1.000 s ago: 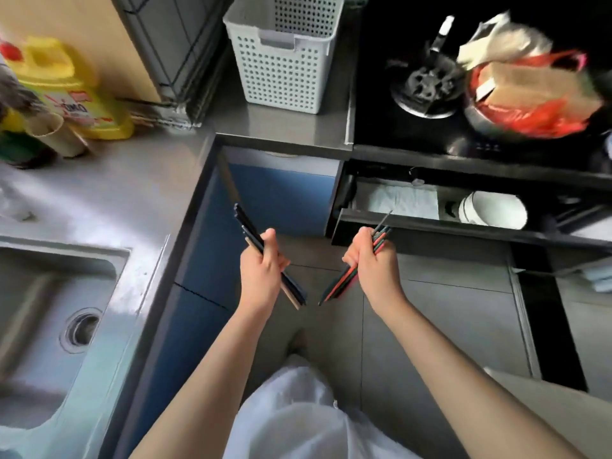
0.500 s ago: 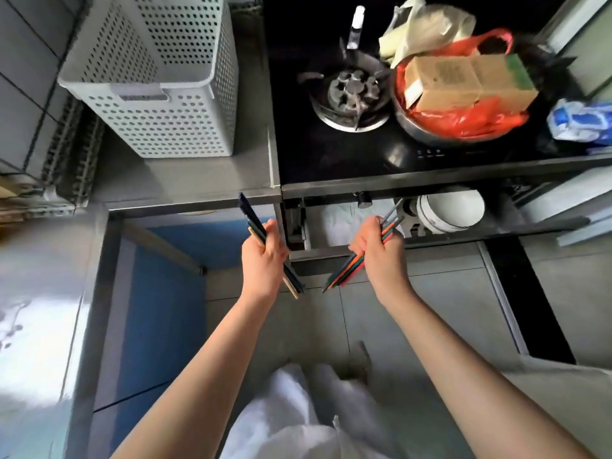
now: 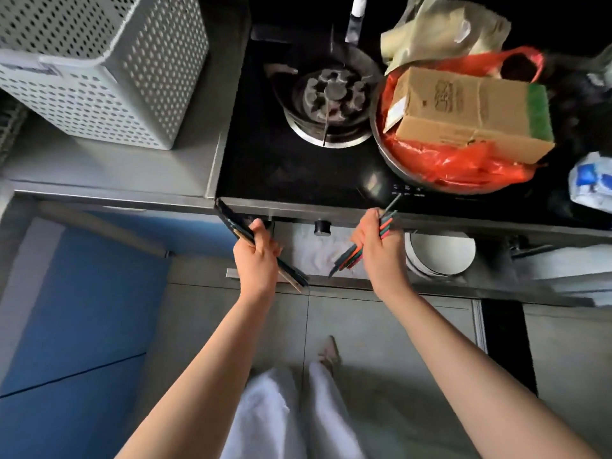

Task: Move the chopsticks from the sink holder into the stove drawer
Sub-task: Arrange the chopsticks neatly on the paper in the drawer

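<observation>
Head camera looks straight down over the stove front, and both hands are loaded. The left hand (image 3: 256,260) has its fingers (image 3: 261,230) wrapped tight around a bundle of dark chopsticks (image 3: 235,224), which run on a slant from the front edge of the stove (image 3: 281,167) down past the heel of the hand to the front lip of the open stove drawer (image 3: 331,281). The right hand (image 3: 377,253) is fisted just as firmly around a bundle of coloured chopsticks (image 3: 351,256), orange, teal and dark ones, their upper tips poking over the stove's front edge and their lower ends fanning out above the drawer. So both bundles sit over the drawer's left part, in the hands, none lying inside it. The drawer stands pulled out below the stove; a pale liner (image 3: 314,250) covers its floor between the two hands, and a white bowl (image 3: 440,251) sits in it just right of the right hand. Up on the stove, a gas burner (image 3: 331,97) is beside a metal pan holding a red plastic bag (image 3: 463,164) and a cardboard box (image 3: 473,111). A white perforated basket (image 3: 99,77) stands on the counter (image 3: 116,170) at the left, close to its front edge.
</observation>
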